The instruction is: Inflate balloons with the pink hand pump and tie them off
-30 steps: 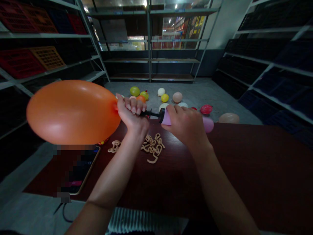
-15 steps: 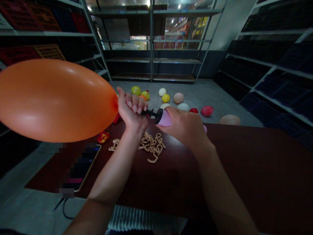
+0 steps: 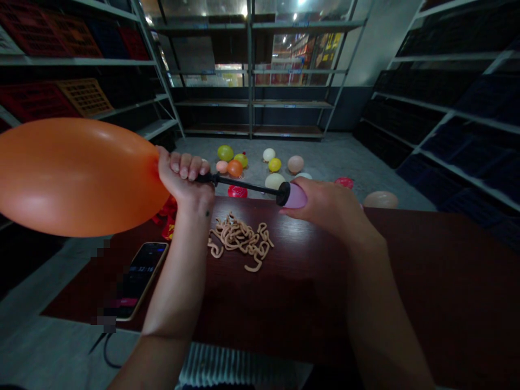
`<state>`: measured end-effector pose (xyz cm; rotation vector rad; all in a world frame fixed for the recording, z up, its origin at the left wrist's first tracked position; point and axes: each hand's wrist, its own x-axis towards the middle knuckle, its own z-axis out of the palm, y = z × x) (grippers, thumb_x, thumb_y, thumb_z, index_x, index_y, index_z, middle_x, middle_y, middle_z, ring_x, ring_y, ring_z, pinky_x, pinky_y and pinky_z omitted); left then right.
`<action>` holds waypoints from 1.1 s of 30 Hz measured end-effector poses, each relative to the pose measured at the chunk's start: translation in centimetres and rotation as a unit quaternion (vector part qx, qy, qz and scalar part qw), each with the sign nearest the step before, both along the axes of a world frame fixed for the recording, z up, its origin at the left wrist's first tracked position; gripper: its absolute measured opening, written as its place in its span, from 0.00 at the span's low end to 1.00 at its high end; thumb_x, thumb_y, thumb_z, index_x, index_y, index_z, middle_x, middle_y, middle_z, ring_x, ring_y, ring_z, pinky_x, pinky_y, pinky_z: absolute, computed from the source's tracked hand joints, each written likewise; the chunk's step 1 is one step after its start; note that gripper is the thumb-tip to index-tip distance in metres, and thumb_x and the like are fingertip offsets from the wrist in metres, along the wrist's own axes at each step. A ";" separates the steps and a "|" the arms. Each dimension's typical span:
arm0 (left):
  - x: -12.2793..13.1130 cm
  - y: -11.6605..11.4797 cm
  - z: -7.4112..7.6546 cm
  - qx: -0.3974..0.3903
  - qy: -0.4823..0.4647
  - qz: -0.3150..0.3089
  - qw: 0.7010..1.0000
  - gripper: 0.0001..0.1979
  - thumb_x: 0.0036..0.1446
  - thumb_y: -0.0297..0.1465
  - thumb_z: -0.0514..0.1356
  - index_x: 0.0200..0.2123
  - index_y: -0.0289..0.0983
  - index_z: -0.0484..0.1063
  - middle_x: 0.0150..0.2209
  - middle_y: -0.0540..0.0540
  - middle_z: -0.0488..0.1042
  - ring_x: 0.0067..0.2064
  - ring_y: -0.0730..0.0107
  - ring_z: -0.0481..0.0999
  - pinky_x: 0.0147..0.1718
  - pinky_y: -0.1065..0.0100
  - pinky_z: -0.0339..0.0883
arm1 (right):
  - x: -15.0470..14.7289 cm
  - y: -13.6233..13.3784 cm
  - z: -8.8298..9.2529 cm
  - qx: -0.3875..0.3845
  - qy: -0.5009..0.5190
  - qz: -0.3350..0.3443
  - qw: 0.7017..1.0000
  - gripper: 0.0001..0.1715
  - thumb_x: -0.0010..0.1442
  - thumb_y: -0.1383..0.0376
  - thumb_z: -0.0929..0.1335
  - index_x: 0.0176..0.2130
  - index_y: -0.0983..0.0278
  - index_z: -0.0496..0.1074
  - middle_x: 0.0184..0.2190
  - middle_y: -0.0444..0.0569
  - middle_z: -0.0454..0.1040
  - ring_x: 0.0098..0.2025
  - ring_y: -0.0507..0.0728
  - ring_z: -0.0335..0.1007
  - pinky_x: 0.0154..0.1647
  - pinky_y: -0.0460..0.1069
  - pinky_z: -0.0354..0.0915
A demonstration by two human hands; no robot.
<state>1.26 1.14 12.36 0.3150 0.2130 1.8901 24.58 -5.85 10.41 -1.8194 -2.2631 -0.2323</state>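
A large inflated orange balloon (image 3: 77, 176) fills the left side, its neck pinched at my left hand (image 3: 184, 176). That hand is closed, with its fingers wrapped round the black end of a balloon pump (image 3: 294, 196). My right hand (image 3: 331, 208) grips the pump's pink barrel, most of which is hidden in the palm. Between the hands a long stretch of black rod shows. Below them, a heap of thin beige uninflated balloon-like strips (image 3: 239, 236) lies on the dark brown table (image 3: 284, 303).
A phone (image 3: 140, 279) lies at the table's left, with red and yellow foil-like packaging (image 3: 168, 222) behind it. Several inflated balloons, among them a yellow balloon (image 3: 275, 164), rest on the floor beyond. Metal shelving (image 3: 251, 103) stands behind; crates (image 3: 83, 96) fill the left shelves.
My hands have moved apart, and the pump's black rod has slid well out of the pink barrel. My left hand and the orange balloon shifted left; my right hand moved slightly right.
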 end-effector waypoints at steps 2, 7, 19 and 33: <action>-0.3 0.1 0.0 -0.003 0.001 0.001 1.000 0.33 0.77 0.41 0.42 0.17 0.37 0.46 0.10 0.54 0.46 0.11 0.80 0.46 0.14 0.71 0.47 | 0.1 0.0 0.0 -0.001 -0.001 -0.001 1.000 0.23 0.62 0.49 0.70 0.50 0.60 0.73 0.46 0.53 0.81 0.43 0.65 0.76 0.36 0.53 0.61; -0.6 0.7 -0.9 -0.011 0.022 0.001 1.000 0.33 0.77 0.41 0.42 0.17 0.37 0.47 0.10 0.53 0.48 0.11 0.79 0.49 0.15 0.70 0.50 | -0.4 -0.2 0.0 0.072 -0.038 -0.014 0.997 0.24 0.65 0.53 0.68 0.56 0.61 0.71 0.49 0.56 0.79 0.44 0.65 0.75 0.39 0.54 0.61; 3.4 0.3 -2.4 0.017 0.038 0.002 0.999 0.32 0.75 0.39 0.50 0.17 0.38 0.45 0.13 0.56 0.44 0.13 0.78 0.46 0.15 0.70 0.48 | -2.6 -0.3 -0.9 0.148 -0.112 -0.003 0.983 0.18 0.65 0.57 0.67 0.49 0.68 0.72 0.40 0.57 0.80 0.38 0.62 0.75 0.34 0.51 0.57; 6.1 -0.8 -2.7 -0.015 0.113 -0.035 0.993 0.35 0.70 0.48 0.56 0.17 0.38 0.45 0.12 0.56 0.44 0.13 0.79 0.45 0.14 0.71 0.48 | -4.5 0.5 -2.0 0.068 -0.028 0.012 0.997 0.28 0.66 0.49 0.64 0.55 0.64 0.71 0.43 0.57 0.81 0.42 0.63 0.76 0.34 0.51 0.60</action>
